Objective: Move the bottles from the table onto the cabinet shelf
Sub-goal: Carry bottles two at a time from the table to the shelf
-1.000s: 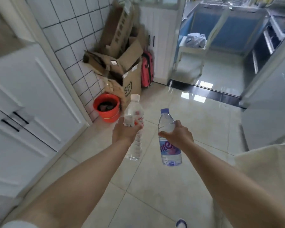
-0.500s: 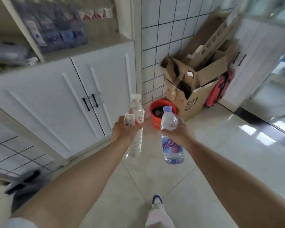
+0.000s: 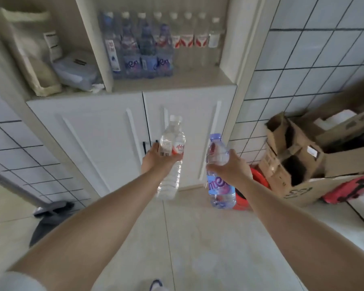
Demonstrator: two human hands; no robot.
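Gripping a clear bottle (image 3: 171,156) around its middle, the left hand (image 3: 156,159) holds it upright below the cabinet shelf (image 3: 172,81); beside it, the right hand (image 3: 231,169) grasps a purple-labelled bottle (image 3: 219,175). The shelf row (image 3: 160,45) looks crowded, so a careless placement could topple neighbours, chiefly near the right end.
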